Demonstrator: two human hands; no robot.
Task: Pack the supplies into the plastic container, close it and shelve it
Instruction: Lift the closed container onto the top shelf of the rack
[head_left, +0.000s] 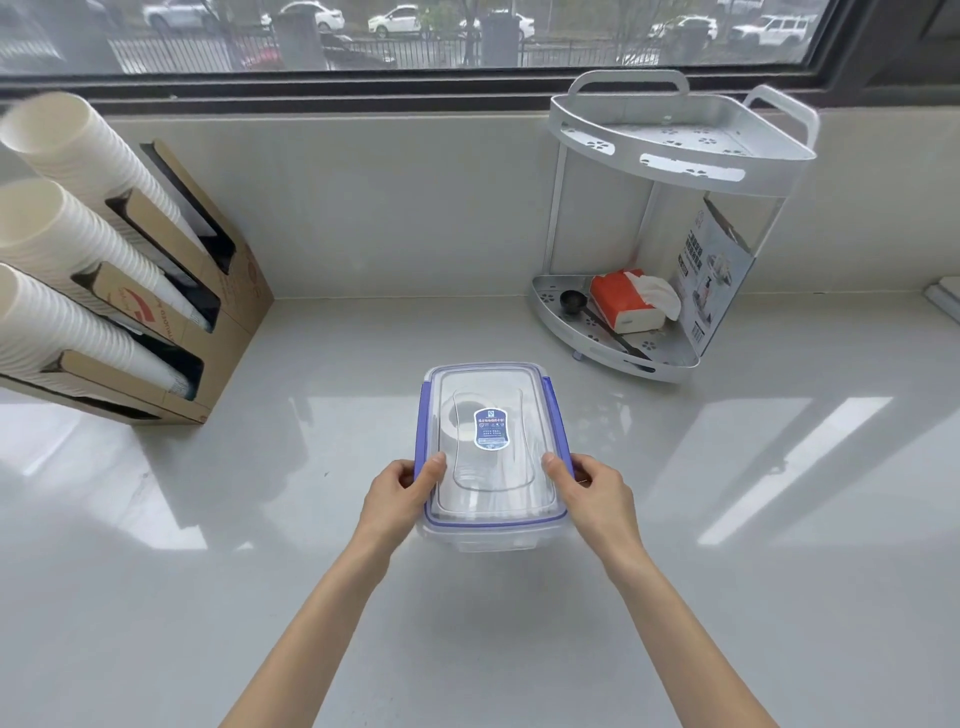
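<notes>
A clear plastic container (491, 514) with a blue-trimmed lid (488, 389) stands on the white counter, lid on top, a blue label at its centre. Pale items show faintly through the lid; I cannot tell what they are. My left hand (402, 493) grips the container's left side near the front, thumb on the lid. My right hand (592, 491) grips the right side the same way, over the blue side clasp. A white two-tier corner shelf (675, 150) stands at the back right.
The shelf's lower tier (613, 358) holds a red tissue pack (626, 301), a black scoop (574, 302) and a printed card (714, 280). A cardboard dispenser (208, 291) with stacks of white paper cups (67, 244) stands at the left. A window runs behind the counter.
</notes>
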